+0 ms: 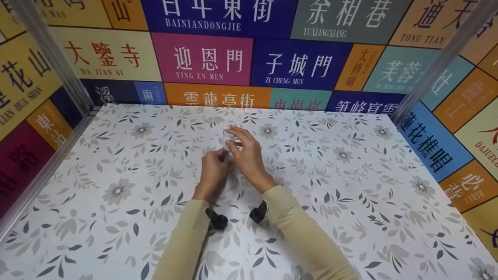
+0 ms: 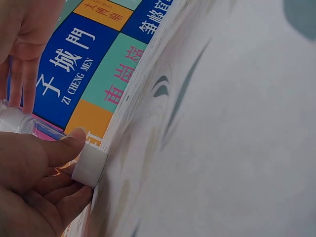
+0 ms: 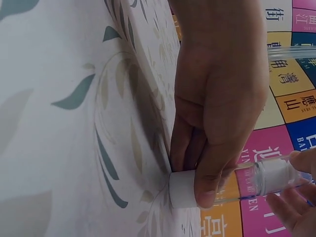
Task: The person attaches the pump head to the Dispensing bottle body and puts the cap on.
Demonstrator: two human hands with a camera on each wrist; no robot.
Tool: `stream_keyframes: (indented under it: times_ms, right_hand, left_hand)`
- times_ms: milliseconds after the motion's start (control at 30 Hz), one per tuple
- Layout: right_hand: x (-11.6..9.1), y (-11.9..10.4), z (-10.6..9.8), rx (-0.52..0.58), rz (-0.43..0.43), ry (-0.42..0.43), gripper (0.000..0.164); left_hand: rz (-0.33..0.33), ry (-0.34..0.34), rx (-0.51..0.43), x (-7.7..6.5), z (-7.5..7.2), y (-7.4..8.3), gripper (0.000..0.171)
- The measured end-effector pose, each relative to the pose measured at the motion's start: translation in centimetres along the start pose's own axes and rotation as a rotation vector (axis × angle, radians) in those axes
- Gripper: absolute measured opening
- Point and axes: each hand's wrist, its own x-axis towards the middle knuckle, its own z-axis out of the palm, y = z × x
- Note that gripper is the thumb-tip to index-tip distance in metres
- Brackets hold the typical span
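A small clear bottle (image 3: 229, 182) with a white band at its foot (image 2: 90, 165) stands upright, the foot right at the patterned tabletop. My left hand (image 1: 214, 169) grips it low down, thumb across the clear side just above the white foot. Higher up, my right hand (image 1: 249, 155) holds the bottle's top between thumb and fingers. A white collar (image 3: 275, 176) shows through the clear upper part there. From the head view, the right hand's fingers hide much of the bottle.
The table (image 1: 116, 225) is covered in a white cloth with grey leaves and flowers. Colourful panels with printed characters (image 1: 212, 58) rise behind it and along both sides. Transparent corner posts (image 1: 58, 54) stand at the back corners. Dark wrist devices (image 1: 218, 219) sit at both cuffs.
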Motion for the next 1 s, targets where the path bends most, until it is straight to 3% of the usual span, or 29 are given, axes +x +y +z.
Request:
stream_keyframes:
  times_ms: [267, 433, 700, 1000]
  right_hand:
    - [-0.37, 0.41, 0.12, 0.018, -0.021, 0.014, 0.028]
    - [-0.34, 0.51, 0.16, 0.015, -0.016, -0.005, 0.029]
    - [-0.48, 0.43, 0.06, -0.01, -0.006, -0.04, 0.031]
    - [-0.75, 0.67, -0.02, -0.298, -0.082, -0.12, 0.032]
  left_hand:
    - [0.056, 0.026, 0.007, 0.08, 0.08, -0.12, 0.01]
    - [0.044, 0.033, 0.074, 0.19, -0.02, -0.12, 0.017]
    - [-0.009, 0.002, 0.038, 0.21, -0.11, -0.28, 0.023]
    - [0.075, 0.045, 0.005, 0.23, 0.07, -0.39, 0.01]
